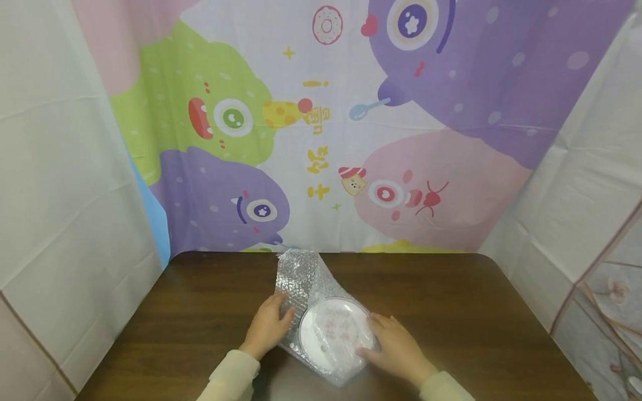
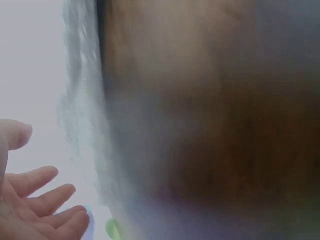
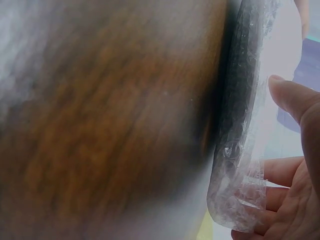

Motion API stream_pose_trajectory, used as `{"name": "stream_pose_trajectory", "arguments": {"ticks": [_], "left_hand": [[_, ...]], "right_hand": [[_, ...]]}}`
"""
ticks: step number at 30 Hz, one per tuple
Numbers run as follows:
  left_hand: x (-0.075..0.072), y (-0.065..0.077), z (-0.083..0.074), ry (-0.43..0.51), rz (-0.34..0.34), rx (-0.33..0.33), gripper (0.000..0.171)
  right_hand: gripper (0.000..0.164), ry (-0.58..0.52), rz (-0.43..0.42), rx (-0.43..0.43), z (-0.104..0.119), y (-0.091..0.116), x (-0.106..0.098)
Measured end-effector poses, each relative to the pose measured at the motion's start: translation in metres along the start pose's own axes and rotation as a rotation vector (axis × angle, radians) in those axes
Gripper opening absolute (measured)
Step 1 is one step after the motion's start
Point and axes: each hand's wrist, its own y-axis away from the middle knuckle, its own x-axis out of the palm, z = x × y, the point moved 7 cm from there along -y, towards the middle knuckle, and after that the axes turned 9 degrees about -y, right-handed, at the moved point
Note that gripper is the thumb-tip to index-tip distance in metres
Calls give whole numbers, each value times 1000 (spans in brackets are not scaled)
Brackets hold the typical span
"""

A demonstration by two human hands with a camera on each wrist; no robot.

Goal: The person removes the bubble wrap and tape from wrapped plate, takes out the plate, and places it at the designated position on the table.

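Observation:
A flat, round white plate-like piece (image 1: 317, 334) with faint pink marks and a thin grey rim lies on the table, partly covered by clear bubble wrap (image 1: 297, 274). The wrap spreads under it and reaches toward the table's far edge. My left hand (image 1: 270, 326) rests at the wrap's left edge, its fingers loosely extended and spread in the left wrist view. On the other side, my right hand (image 1: 398, 348) touches the covered piece's right edge, thumb over its top. In the right wrist view its fingers (image 3: 280, 172) lie against the bubble wrap.
A dark brown wooden table (image 1: 451, 301) carries everything. Behind it hangs a curtain (image 1: 321, 223) printed with cartoon monsters. Pale cloth walls (image 1: 60, 195) stand close at the left and right sides.

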Motion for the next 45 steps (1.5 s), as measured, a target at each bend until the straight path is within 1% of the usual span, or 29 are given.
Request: {"name": "stream_pose_trajectory", "arguments": {"ticks": [2,6,8,10,14,19,22,25,27,34,42,45], "left_hand": [[1,7,-6,20,31,-10,54],[7,22,-18,21,96,-36,71],[11,28,-23,12,116,-44,79],[14,33,-28,-1,125,-44,84],[19,39,-37,-38,113,-5,89],[21,42,-42,-60,78,18,88],[22,43,-45,-71,62,30,86],[23,44,-48,-82,59,38,87],[25,45,-49,-95,68,33,89],[28,48,-47,-122,122,12,97],[29,49,-47,-115,144,25,98],[29,49,-47,-122,152,26,99]], "right_hand": [[78,1,3,1,0,0,0],[79,-1,7,0,0,1,0],[79,-3,8,3,0,1,0],[79,-6,7,5,0,0,0],[80,-7,6,2,1,0,0],[78,-5,0,-4,0,0,1],[76,11,-20,-27,1,1,0],[74,20,-40,-53,2,2,-2],[74,19,-39,-53,2,1,-1],[78,-3,5,-4,1,0,0],[77,2,7,-19,1,-2,-2],[73,12,3,-33,1,-3,-3]]}}
